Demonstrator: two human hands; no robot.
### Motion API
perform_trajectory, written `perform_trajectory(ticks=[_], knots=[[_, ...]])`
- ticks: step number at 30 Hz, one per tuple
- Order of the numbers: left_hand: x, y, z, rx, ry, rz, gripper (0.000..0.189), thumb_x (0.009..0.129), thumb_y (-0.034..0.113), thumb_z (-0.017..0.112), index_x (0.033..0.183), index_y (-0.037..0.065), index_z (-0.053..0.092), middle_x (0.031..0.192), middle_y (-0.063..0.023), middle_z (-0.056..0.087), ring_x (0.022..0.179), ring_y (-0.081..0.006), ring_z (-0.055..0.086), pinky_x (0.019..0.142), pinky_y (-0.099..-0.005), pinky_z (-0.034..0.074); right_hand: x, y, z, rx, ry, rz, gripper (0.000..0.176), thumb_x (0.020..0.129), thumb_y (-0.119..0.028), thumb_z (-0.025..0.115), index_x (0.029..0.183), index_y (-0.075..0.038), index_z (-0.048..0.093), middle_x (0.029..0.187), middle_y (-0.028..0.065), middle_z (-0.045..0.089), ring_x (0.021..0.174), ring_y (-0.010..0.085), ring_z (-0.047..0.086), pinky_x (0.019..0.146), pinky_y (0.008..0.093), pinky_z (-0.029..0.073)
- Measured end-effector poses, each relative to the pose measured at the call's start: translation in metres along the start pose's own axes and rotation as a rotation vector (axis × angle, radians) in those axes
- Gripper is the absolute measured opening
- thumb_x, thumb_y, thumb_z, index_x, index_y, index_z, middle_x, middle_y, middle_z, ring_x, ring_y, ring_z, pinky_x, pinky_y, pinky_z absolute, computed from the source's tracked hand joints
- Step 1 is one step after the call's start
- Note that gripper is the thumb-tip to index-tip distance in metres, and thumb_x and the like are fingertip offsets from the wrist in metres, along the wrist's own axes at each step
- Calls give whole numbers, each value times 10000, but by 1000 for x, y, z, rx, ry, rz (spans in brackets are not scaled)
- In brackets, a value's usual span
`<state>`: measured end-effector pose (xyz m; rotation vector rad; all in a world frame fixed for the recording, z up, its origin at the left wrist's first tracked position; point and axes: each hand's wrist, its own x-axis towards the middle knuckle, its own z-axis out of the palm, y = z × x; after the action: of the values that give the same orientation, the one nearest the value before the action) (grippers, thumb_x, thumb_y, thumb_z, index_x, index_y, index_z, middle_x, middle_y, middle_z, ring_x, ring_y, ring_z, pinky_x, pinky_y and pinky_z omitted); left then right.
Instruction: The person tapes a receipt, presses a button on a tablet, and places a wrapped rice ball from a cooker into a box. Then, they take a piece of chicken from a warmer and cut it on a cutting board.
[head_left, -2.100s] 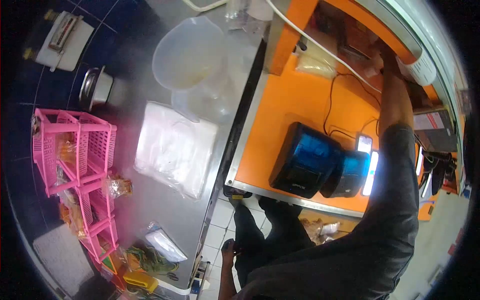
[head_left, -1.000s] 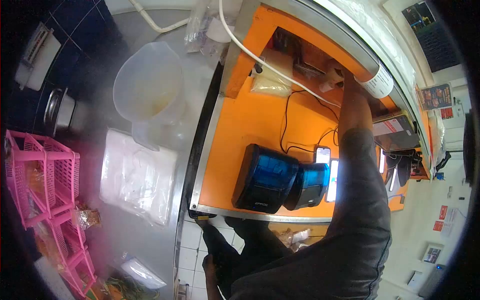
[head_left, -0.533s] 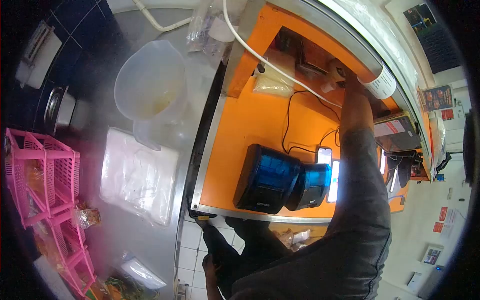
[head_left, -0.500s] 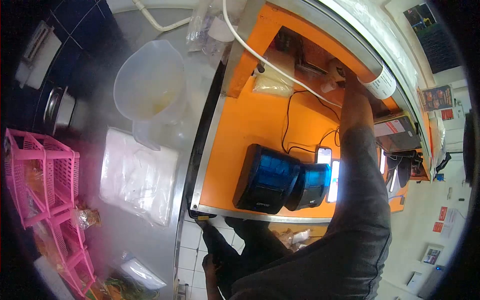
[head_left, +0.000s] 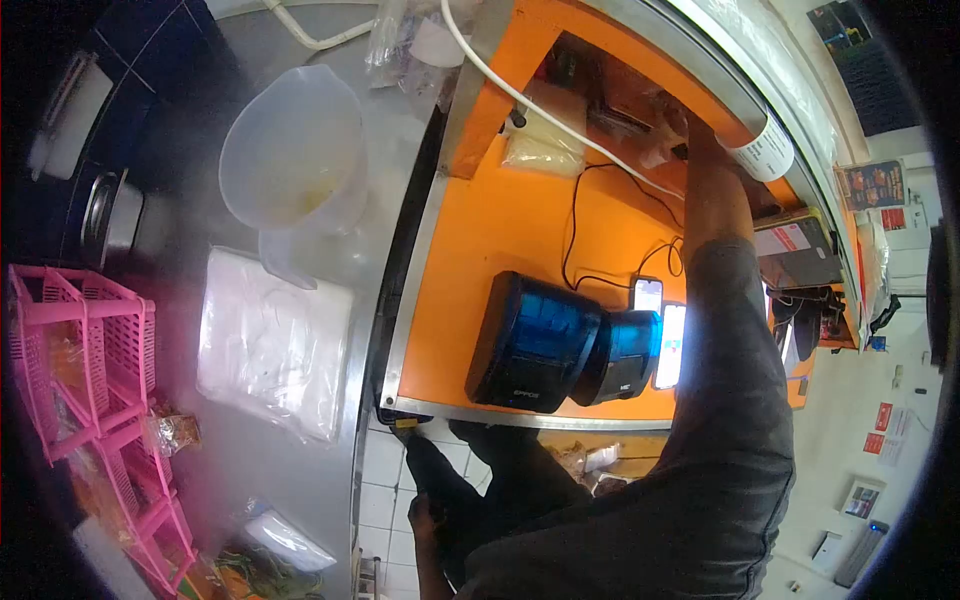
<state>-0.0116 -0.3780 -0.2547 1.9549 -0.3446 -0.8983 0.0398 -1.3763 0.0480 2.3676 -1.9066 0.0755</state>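
My right arm, in a dark sleeve, stretches over the orange counter [head_left: 520,230] into a shelf compartment at the back. Deep inside it, my right hand [head_left: 680,135] is close to a small piece of clear plastic [head_left: 655,155]; its fingers are shaded and blurred, so I cannot tell what they hold. My left hand [head_left: 427,515] hangs low beside my dark trousers, its fingers lost in shadow. Beside the right forearm lie two lit phones, one smaller [head_left: 647,294] and one larger [head_left: 669,345]. Left of them stand a large black printer [head_left: 535,345] and a smaller one [head_left: 618,360].
A bag of pale granules [head_left: 545,140] lies at the compartment's mouth, with a white cable [head_left: 540,128] across it. On the steel table [head_left: 270,480] at left are a translucent jug [head_left: 295,150], a stack of clear plastic bags [head_left: 275,350] and a pink basket rack [head_left: 100,350].
My right hand has shifted slightly inside the compartment, and the clear plastic by it looks different. The whole view has moved a little; the counter items keep their places.
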Motion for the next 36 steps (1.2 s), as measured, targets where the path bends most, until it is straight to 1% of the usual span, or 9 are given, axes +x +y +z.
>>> perform_trajectory(ticks=[2, 3, 10, 12, 14, 15, 18, 22, 36], knots=[[9, 38, -1, -570, 87, -830, 480, 918, 439, 659, 1144, 18, 618, 999, -81, 647, 813, -185, 624, 630, -357, 518, -7, -3, 1, 15, 12, 1, 385, 979, -327, 500, 1210, -40, 611, 1202, 255, 579, 1156, 400, 526, 847, 538, 484], [15, 65, -2, -560, 90, -828, 480, 918, 439, 659, 1144, 18, 618, 999, -81, 647, 813, -185, 624, 630, -357, 518, -11, -4, -2, 26, 27, 1, 385, 980, -326, 499, 1209, -39, 611, 1199, 257, 579, 1155, 401, 526, 846, 537, 485], [55, 138, -20, -264, -158, -257, 384, 976, 369, 573, 1167, 38, 615, 1049, -83, 645, 962, -217, 612, 861, -328, 485, -114, -73, -27, 288, 198, 12, 383, 986, -321, 488, 1201, -29, 610, 1184, 269, 579, 1147, 404, 524, 837, 531, 488], [61, 183, -32, -424, -356, -128, 409, 996, 389, 515, 1168, 32, 615, 1045, -81, 644, 967, -197, 609, 888, -327, 471, -181, -99, -48, 476, 263, 23, 383, 987, -320, 485, 1198, -26, 610, 1179, 273, 579, 1144, 404, 523, 834, 529, 489], [69, 249, -48, -815, -300, -403, 417, 1037, 302, 374, 1220, -5, 589, 1131, -118, 628, 1080, -220, 572, 995, -334, 400, -287, -125, -79, 708, 313, -43, 383, 989, -318, 481, 1196, -23, 610, 1175, 277, 579, 1142, 405, 522, 831, 527, 490], [74, 281, -57, -693, -274, -135, 428, 1034, 309, 378, 1256, -8, 562, 1163, -125, 605, 1118, -225, 552, 1011, -343, 391, -348, -135, -86, 795, 458, -203, 369, 1000, -280, 473, 1126, 27, 634, 1026, 277, 580, 1019, 396, 534, 802, 508, 455], [76, 403, -91, -394, -54, 468, 473, 1015, 324, 398, 1340, -9, 486, 1275, -148, 526, 1225, -252, 484, 1063, -378, 354, -537, -157, -142, 1110, 158, -453, 259, 1007, -192, 468, 1102, 33, 556, 1019, 202, 513, 969, 325, 494, 845, 410, 390], [61, 457, -115, -271, 193, 875, 537, 985, 269, 402, 1388, -84, 369, 1338, -254, 403, 1239, -367, 431, 1061, -450, 334, -680, -185, -194, 1560, -442, -524, 381, 1028, -189, 453, 1324, 43, 512, 1388, 193, 440, 1289, 300, 443, 1098, 388, 314], [-35, 456, -149, -118, 393, 1157, 665, 1007, 465, 381, 1406, -67, 355, 1327, -272, 359, 1229, -393, 385, 1042, -496, 323, -761, -187, -262, 2047, -394, -692, 542, 939, -228, 465, 1408, 20, 354, 1402, 182, 411, 1270, 228, 412, 1104, 354, 276]])
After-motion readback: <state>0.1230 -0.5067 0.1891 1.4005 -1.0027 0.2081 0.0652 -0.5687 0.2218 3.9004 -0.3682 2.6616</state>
